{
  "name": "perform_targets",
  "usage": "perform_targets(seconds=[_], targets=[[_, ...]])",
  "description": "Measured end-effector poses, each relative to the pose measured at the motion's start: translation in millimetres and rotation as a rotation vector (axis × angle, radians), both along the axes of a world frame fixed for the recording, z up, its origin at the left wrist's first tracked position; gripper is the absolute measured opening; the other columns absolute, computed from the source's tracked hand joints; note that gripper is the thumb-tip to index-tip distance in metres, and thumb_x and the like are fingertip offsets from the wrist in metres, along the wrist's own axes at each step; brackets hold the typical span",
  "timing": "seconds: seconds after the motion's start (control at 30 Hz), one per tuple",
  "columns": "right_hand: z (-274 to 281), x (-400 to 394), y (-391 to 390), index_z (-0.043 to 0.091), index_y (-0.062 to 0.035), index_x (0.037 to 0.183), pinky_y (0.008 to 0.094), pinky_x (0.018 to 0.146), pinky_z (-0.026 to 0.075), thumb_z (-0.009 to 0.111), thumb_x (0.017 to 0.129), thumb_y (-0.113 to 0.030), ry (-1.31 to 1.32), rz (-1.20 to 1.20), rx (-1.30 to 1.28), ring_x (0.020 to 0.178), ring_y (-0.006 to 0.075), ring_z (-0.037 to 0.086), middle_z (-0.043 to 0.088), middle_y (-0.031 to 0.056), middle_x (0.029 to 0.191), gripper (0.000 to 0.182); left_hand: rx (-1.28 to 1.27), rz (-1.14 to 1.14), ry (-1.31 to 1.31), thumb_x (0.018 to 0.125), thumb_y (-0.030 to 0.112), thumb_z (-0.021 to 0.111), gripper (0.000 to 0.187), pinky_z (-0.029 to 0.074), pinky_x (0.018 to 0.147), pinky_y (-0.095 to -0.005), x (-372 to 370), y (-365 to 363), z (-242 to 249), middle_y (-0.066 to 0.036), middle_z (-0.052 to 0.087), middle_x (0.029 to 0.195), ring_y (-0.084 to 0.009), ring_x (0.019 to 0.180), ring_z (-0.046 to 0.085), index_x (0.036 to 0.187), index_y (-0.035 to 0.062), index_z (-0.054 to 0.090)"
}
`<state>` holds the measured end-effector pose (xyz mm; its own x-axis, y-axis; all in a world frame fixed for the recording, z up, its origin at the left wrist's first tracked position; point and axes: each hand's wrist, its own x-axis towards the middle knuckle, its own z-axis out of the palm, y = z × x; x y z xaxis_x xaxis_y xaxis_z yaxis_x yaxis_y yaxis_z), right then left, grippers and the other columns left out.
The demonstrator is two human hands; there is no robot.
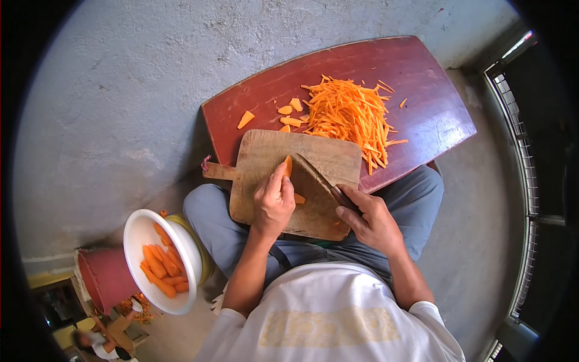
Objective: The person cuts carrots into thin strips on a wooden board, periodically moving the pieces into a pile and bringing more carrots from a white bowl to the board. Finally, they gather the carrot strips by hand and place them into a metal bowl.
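Observation:
A wooden cutting board lies across my knees and the edge of a low red table. My left hand pins a carrot piece upright on the board with its fingertips. My right hand grips the handle of a knife, whose blade slants against the carrot piece. A small carrot slice lies on the board beside my left hand. A heap of carrot strips rests on the table beyond the board, with a few thicker offcuts to its left.
A white bowl holding several peeled carrots stands on the floor at my left, next to a red bucket. Grey concrete floor surrounds the table. A barred window or gate runs along the right.

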<state>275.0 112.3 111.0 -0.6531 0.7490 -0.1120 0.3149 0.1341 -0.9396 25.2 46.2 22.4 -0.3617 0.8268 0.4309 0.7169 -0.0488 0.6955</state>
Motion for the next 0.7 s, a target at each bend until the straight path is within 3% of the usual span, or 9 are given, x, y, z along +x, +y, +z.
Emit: perform_targets(seconds=[0.1, 0.3, 0.5, 0.7], targets=[[-3, 0, 0, 0.063, 0.0102, 0.151, 0.0434, 0.093, 0.061, 0.074, 0.110, -0.011, -0.001, -0.002, 0.013, 0.105, 0.0396, 0.080, 0.077, 0.0300, 0.118, 0.047, -0.047, 0.019, 0.025, 0.099, -0.002, 0.073, 0.026, 0.061, 0.089, -0.0512, -3, -2, 4, -0.022, 0.080, 0.100, -0.0419, 0.088, 0.076, 0.124, -0.0053, 0.078], [5, -6, 3, 0.065, 0.0061, 0.151, 0.0438, 0.091, 0.061, 0.074, 0.110, -0.012, -0.045, -0.010, -0.038, 0.101, 0.0385, 0.079, 0.077, 0.0295, 0.116, 0.046, -0.246, -0.053, 0.084, 0.095, 0.000, 0.078, 0.016, 0.054, 0.097, -0.0520, -16, -1, 23, -0.017, 0.077, 0.105, -0.0405, 0.101, 0.074, 0.111, -0.0014, 0.078], [-4, -22, 8, 0.065, 0.0060, 0.147, 0.0459, 0.090, 0.060, 0.075, 0.108, -0.012, -0.019, 0.042, 0.093, 0.099, 0.0439, 0.077, 0.076, 0.0304, 0.116, 0.044, -0.217, -0.177, -0.115, 0.093, -0.003, 0.078, 0.020, 0.055, 0.094, -0.0530, -19, 3, 10, -0.017, 0.072, 0.107, -0.0427, 0.104, 0.069, 0.112, 0.0009, 0.079], [-8, -29, 9, 0.065, 0.0053, 0.146, 0.0509, 0.091, 0.060, 0.076, 0.107, -0.014, -0.062, 0.130, 0.220, 0.107, 0.0518, 0.075, 0.076, 0.0328, 0.117, 0.045, -0.171, -0.166, 0.000, 0.092, -0.002, 0.078, 0.024, 0.055, 0.094, -0.0528, -5, 1, 6, -0.018, 0.068, 0.115, -0.0431, 0.107, 0.066, 0.116, 0.0023, 0.081]])
